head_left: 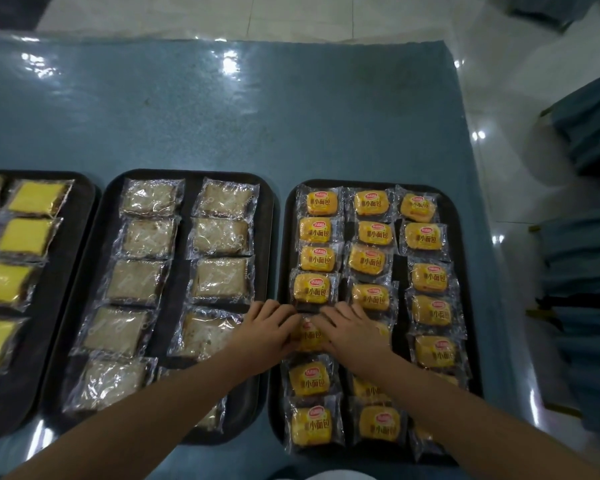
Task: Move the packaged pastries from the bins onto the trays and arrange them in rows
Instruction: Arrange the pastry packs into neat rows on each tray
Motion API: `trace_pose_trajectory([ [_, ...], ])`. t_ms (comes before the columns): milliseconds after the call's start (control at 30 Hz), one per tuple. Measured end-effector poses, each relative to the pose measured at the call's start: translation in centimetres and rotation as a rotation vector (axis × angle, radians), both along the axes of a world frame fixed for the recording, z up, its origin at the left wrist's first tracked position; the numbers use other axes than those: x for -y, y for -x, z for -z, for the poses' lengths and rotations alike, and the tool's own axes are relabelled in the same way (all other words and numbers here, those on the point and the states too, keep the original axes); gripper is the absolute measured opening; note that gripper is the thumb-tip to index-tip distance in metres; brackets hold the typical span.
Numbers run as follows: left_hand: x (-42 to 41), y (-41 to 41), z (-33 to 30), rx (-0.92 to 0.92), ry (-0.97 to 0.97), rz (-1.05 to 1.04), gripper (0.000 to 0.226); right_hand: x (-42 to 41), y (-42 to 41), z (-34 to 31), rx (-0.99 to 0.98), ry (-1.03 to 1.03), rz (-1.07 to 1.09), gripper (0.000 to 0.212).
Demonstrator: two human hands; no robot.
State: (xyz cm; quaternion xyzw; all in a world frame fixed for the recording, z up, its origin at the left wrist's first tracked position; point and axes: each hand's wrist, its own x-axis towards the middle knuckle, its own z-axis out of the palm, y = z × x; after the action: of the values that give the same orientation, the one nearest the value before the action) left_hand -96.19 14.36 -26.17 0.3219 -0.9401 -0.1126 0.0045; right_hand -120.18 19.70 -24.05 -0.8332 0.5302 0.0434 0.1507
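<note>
Far left, cut by the frame edge: a black plastic tray with rounded corners (80,216), carrying clear-wrapped yellow sponge cake slices (32,237) in rows.

Middle: a second black plastic tray (272,237), carrying two columns of clear-wrapped pale brown cake squares (146,237), five or so per column, lower ones partly hidden behind the left forearm.

Just right of it, nearly touching: a third black plastic tray (459,216) with three columns of small yellow buns in clear wrappers with red logos (373,233). Left and middle columns fairly straight; right column with a gap after its second packet.

All three trays on a table under a blue-grey cloth with a glossy clear plastic cover (291,116).

Left hand (269,327) reaching across the seam between middle and right trays, fingers on the left edge of one wrapped yellow bun packet (308,336) in the left column, fifth from the far end. Right hand (352,329) on the same packet's right edge, also overlapping the neighbouring middle-column packet. Grip on each side narrow, fingers curled onto the wrapper; packet flat on the tray between both hands, mostly covered by them. Pinched or only pressed: cannot tell.

Right of the table: glossy white floor tiles (499,81) and stacked dark blue-green chairs or crates (589,133), blurred.
</note>
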Motion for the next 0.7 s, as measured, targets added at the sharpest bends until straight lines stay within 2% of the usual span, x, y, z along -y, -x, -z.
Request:
trace_pose_trajectory([
  [133, -0.9, 0.1, -0.1, 0.036, -0.004, -0.011, 0.05, -0.5, -1.1, -0.3, -0.002, 0.028, 0.025, 0.053],
  [400, -0.8, 1.3, -0.3, 0.004, 0.115, -0.033, 0.044, -0.7, -0.7, -0.1, -0.057, 0.144, 0.077, 0.047],
  [700, -0.5, 0.5, -0.4, 0.007, 0.095, -0.055, 0.037, -0.4, 0.0, -0.1, -0.06, 0.162, 0.052, 0.042],
])
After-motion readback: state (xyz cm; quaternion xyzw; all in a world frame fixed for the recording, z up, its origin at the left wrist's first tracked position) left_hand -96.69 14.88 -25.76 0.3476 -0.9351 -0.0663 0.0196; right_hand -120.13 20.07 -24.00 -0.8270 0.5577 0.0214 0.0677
